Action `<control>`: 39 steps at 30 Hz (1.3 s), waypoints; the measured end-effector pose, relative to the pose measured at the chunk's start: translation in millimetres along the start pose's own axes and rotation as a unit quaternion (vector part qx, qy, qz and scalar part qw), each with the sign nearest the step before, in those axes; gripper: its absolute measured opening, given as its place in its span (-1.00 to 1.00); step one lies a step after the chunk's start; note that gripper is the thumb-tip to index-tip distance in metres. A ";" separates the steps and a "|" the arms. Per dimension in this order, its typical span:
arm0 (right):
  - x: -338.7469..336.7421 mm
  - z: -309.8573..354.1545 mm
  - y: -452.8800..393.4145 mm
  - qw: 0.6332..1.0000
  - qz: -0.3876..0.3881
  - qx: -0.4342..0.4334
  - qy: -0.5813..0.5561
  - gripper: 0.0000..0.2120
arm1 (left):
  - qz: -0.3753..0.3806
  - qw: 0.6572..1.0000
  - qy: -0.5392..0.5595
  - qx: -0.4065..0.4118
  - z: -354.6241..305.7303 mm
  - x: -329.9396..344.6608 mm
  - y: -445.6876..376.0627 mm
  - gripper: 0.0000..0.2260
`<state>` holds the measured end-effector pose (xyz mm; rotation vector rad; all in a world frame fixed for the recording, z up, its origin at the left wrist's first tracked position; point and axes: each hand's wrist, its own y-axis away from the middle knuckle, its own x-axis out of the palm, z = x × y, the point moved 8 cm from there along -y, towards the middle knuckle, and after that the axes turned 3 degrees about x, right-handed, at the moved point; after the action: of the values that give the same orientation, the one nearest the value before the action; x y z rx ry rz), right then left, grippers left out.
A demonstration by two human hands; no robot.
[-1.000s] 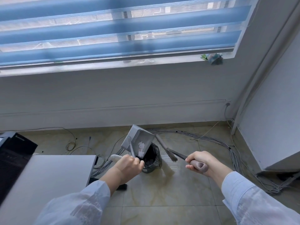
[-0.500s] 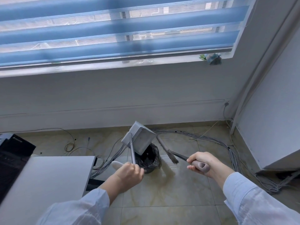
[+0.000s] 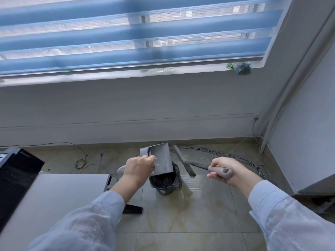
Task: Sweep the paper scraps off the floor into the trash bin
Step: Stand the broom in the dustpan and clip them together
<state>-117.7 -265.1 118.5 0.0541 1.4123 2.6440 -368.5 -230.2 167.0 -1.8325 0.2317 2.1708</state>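
1. The broom [image 3: 190,168] is held by its handle in the closed right hand [image 3: 223,172], just right of the trash bin [image 3: 165,182].
2. The dustpan [image 3: 159,159] is gripped by the closed left hand [image 3: 138,166] and tipped directly over the bin.
3. Loose paper scraps cannot be made out.

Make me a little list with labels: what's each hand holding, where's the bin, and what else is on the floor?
left hand: holds the grey dustpan, tipped up over the trash bin
right hand: grips the broom handle, brush head raised beside the bin
trash bin: small, dark, lined with a black bag, standing on the tiled floor
paper scraps: white bits show on the dustpan near the fingers; none seen on the floor
cables: grey bundle along the wall, behind the bin
desk: grey top at left
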 end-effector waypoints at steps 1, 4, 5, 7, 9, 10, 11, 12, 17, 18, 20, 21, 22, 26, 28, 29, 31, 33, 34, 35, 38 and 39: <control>1.1 6.7 2.3 1.000 0.006 -0.002 0.005 -0.88 | -0.003 0.999 0.021 -0.026 7.0 -4.1 -1.7 -0.74; 5.6 26.2 9.5 1.000 0.020 -0.014 0.009 -0.85 | 0.002 0.992 0.094 -0.085 18.7 -12.7 -9.5 -0.81; 7.0 32.7 12.5 0.999 0.024 -0.019 0.010 -0.85 | 0.008 0.990 0.101 -0.094 20.6 -11.7 -12.5 -0.79; 9.7 43.0 17.6 0.999 0.031 -0.026 0.010 -0.84 | 0.015 0.988 0.110 -0.108 23.4 -15.7 -15.4 -0.78; 11.8 51.9 23.4 0.999 0.038 -0.028 0.012 -0.84 | 0.008 0.982 0.137 -0.127 28.2 -21.2 -18.1 -0.77; 12.6 55.9 27.1 0.999 0.041 -0.027 0.011 -0.84 | 0.005 0.980 0.148 -0.136 31.7 -23.0 -18.9 -0.77; 13.6 59.6 30.8 0.999 0.044 -0.024 0.006 -0.84 | -0.001 0.977 0.158 -0.145 35.6 -25.5 -20.0 -0.78; 14.5 63.0 34.6 0.999 0.051 -0.019 -0.002 -0.83 | -0.005 0.974 0.163 -0.155 38.4 -29.5 -21.2 -0.78; 24.0 84.8 53.2 0.994 0.097 -0.044 0.003 -0.91 | -0.022 0.952 0.225 -0.207 50.5 -47.6 -25.6 -0.80; 23.6 88.4 55.6 0.994 0.092 -0.052 0.011 -0.93 | -0.025 0.945 0.241 -0.221 53.2 -50.6 -26.3 -0.81; 21.9 92.9 59.8 0.995 0.079 -0.061 0.029 -0.92 | -0.029 0.928 0.275 -0.249 58.7 -54.2 -27.4 -0.83; 20.7 94.6 60.8 0.995 0.072 -0.065 0.036 -0.91 | -0.029 0.920 0.291 -0.262 60.8 -55.4 -28.1 -0.83; 19.6 95.8 61.3 0.995 0.067 -0.068 0.040 -0.89 | -0.028 0.912 0.305 -0.273 61.8 -55.7 -29.3 -0.84; 20.2 99.7 66.6 0.994 0.061 -0.092 0.016 -0.79 | -0.007 0.892 0.347 -0.291 63.9 -52.9 -29.5 -0.86; 18.7 101.7 65.1 0.993 0.055 -0.105 0.004 -0.67 | -0.005 0.885 0.357 -0.298 66.1 -51.8 -28.1 -0.87; 18.7 102.6 64.6 0.992 0.054 -0.111 -0.003 -0.64 | -0.005 0.884 0.361 -0.298 67.0 -51.7 -27.3 -0.88; 18.5 102.3 63.6 0.992 0.055 -0.113 -0.019 -0.64 | -0.001 0.882 0.367 -0.296 65.5 -50.9 -25.8 -0.88; 20.4 102.6 66.8 0.991 0.058 -0.124 -0.016 -0.70 | 0.006 0.881 0.375 -0.288 60.2 -49.0 -25.1 -0.88; 22.1 103.6 69.3 0.989 0.061 -0.136 -0.002 -0.73 | 0.012 0.880 0.381 -0.285 56.9 -47.4 -24.8 -0.88; 24.0 105.0 71.7 0.986 0.065 -0.153 0.024 -0.74 | 0.020 0.877 0.389 -0.283 53.3 -45.7 -24.8 -0.87; 22.7 108.8 74.2 0.972 0.031 -0.208 0.108 -0.67 | 0.055 0.865 0.418 -0.273 40.0 -39.9 -27.1 -0.76; 18.6 110.7 73.5 0.967 0.004 -0.227 0.119 -0.64 | 0.065 0.860 0.430 -0.268 34.5 -38.2 -28.8 -0.73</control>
<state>-133.1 -211.5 240.5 -0.3172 0.8202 2.9878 -385.8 -196.9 212.5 -3.1027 -0.0990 1.3902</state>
